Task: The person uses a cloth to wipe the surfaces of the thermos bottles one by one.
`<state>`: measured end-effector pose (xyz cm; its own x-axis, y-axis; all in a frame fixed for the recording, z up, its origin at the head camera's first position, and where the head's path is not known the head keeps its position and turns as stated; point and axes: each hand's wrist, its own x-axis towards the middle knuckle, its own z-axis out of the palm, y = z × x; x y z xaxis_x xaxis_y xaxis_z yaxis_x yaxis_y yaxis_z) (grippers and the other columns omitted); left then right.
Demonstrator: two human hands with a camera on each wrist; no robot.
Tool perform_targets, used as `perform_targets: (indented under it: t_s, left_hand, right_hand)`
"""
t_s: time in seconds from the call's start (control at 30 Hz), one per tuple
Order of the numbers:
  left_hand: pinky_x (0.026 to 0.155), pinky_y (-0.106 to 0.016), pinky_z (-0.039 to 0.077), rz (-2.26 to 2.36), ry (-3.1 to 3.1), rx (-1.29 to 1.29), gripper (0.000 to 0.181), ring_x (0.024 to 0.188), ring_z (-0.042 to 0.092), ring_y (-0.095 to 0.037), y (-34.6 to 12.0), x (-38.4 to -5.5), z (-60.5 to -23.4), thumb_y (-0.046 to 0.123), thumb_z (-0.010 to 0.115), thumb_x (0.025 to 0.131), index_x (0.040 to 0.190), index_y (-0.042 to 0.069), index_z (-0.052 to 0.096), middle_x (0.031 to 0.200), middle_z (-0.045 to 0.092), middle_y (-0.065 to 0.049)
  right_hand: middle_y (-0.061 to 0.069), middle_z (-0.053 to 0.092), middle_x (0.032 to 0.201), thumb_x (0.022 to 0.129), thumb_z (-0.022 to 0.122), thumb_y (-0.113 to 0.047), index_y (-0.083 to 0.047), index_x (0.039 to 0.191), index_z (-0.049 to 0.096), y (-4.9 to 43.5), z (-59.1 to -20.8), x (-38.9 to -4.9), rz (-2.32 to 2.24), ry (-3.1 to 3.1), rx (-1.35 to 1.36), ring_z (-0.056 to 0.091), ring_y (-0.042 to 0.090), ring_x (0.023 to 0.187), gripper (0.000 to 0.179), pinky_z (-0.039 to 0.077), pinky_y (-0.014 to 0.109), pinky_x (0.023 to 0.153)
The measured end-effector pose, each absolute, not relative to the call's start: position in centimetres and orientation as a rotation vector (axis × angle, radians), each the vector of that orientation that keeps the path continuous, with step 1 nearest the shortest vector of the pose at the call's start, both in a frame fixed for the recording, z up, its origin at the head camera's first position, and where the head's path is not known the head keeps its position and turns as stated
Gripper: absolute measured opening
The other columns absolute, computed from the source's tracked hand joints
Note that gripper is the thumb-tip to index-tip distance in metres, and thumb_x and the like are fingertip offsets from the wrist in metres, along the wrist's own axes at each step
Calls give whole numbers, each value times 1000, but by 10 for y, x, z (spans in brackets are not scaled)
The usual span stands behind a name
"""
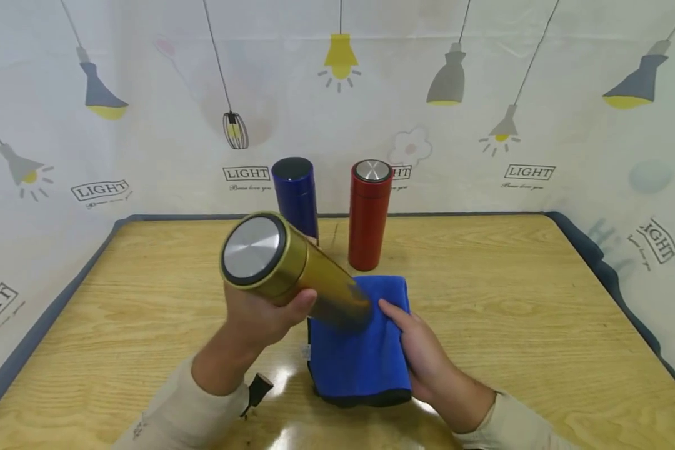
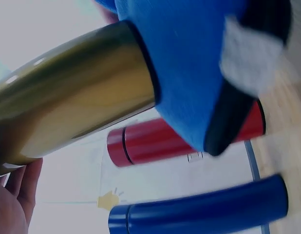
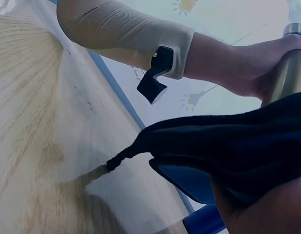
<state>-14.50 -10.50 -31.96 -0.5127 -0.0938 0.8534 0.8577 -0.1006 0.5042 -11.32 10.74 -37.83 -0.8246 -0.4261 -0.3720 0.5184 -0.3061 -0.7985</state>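
My left hand (image 1: 261,315) grips a gold thermos (image 1: 295,265) around its upper part, tilted with its silver-topped lid toward the upper left. The thermos's lower end meets a blue cloth (image 1: 360,362) with a black edge. Holding that cloth from the right is my right hand (image 1: 424,353), thumb on top and its other fingers hidden beneath. In the left wrist view, the thermos's base (image 2: 145,63) presses against the cloth, and a white tag (image 2: 250,56) hangs at the black edge. The cloth's dark underside (image 3: 223,141) fills much of the right wrist view.
Behind the cloth stand a red thermos (image 1: 368,225) with a silver lid and a dark blue thermos (image 1: 295,200), partly hidden by the gold one. All are over a wooden table (image 1: 512,300), backed by a lamp-printed white curtain (image 1: 292,112). A small black device (image 1: 259,390) sits at the left cuff.
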Motion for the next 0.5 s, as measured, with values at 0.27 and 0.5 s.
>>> perform_targets:
  t_s: [0.27,0.5]
  left_hand:
    - [84,-23,55,-1467,-1513,-701,83,93,69,-7,-135,-157,-316,53,83,75,112,-15,53,105,70,9]
    - [82,-16,53,-1250,-1788,-533,82,93,66,0,-171,-172,-323,56,78,78,114,-15,57,100,72,-9]
  right_hand:
    - [-3,65,108,104,45,-49,-16,140,35,108,-375,-114,-2109,1392,122,65,16,99,49,54,38,86]
    - [-2,67,108,104,44,-46,-16,138,37,106,-374,-115,-2149,1417,145,66,17,97,46,55,39,86]
